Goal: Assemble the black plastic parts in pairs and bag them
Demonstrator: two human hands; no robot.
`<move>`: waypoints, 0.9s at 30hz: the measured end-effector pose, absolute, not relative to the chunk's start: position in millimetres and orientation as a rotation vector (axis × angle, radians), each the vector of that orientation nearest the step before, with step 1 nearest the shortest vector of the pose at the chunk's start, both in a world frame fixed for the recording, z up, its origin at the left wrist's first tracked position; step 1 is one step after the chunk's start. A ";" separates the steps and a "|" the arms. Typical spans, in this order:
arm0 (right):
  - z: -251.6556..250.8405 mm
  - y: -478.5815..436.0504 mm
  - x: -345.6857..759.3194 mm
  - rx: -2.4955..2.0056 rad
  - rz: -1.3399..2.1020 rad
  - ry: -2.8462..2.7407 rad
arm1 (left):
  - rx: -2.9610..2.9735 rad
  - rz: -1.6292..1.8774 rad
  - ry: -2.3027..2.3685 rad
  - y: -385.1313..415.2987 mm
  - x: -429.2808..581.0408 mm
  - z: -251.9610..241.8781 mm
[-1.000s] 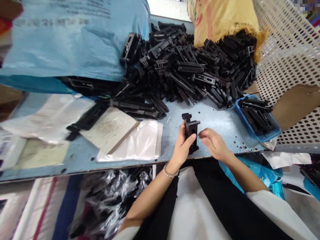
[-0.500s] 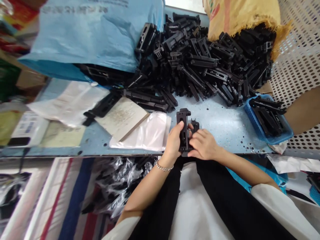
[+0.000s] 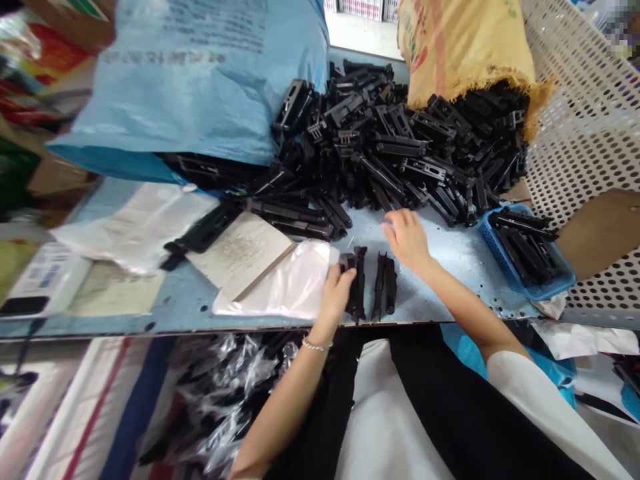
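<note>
Matte black moulded plastic brackets (image 3: 395, 150), long, ribbed and slotted, lie in a loose heap across the back of the pale blue painted table (image 3: 440, 283), whose worn surface is flecked with dark specks. The left hand (image 3: 336, 295) is at the near side, its fingers curled over the top end of one black bracket (image 3: 358, 293), pinching it as it lies beside a sheet of clear plastic film (image 3: 275, 283). Just to the right, a second black bracket (image 3: 384, 287) lies lengthwise on the bare paint, apart from both hands. The right hand (image 3: 407, 240) hangs above the table, open and empty, its fingers loosely spread and slightly curled, near the front of the heap. A thin metal chain bracelet (image 3: 316, 345) circles the left wrist.

Left of the film lie a speckled beige card (image 3: 240, 250) and a crumpled white sheet (image 3: 135, 227). On the right, a blue plastic basket (image 3: 525, 257) of brackets sits against a white perforated plastic crate (image 3: 585, 113). A large blue plastic sack (image 3: 185, 80) and a frayed woven yellow sack (image 3: 465, 47) rest on the heap's far side. Open table runs between the two brackets and the basket, and the near table edge passes just below both brackets. Beneath that edge is a clear plastic bag (image 3: 225, 387) of black parts.
</note>
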State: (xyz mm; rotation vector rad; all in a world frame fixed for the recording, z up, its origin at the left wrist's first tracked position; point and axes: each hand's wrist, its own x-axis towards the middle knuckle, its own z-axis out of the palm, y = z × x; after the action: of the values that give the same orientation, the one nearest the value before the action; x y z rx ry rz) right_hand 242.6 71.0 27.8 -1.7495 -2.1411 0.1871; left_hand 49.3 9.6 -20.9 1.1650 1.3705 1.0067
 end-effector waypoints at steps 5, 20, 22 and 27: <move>14.8 137.5 252.8 -2.271 0.230 -1.955 | 1.672 0.880 1.608 -5.6 74.9 -49.9; 27.3 -0.2 223.6 -0.953 2.015 -0.712 | 0.781 1.188 0.767 41.6 110.7 17.9; 31.4 -8.9 232.8 -1.091 2.071 -0.942 | 0.828 1.202 0.822 35.4 99.3 23.1; 64.7 3.3 264.1 -1.504 0.895 -1.724 | 1.222 1.100 1.152 4.7 63.1 33.0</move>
State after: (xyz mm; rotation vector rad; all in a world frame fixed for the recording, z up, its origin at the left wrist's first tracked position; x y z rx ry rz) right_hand 264.1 3.3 64.7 -1.5037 -1.7238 0.8947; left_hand 63.1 4.7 33.0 1.2220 1.1516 1.0998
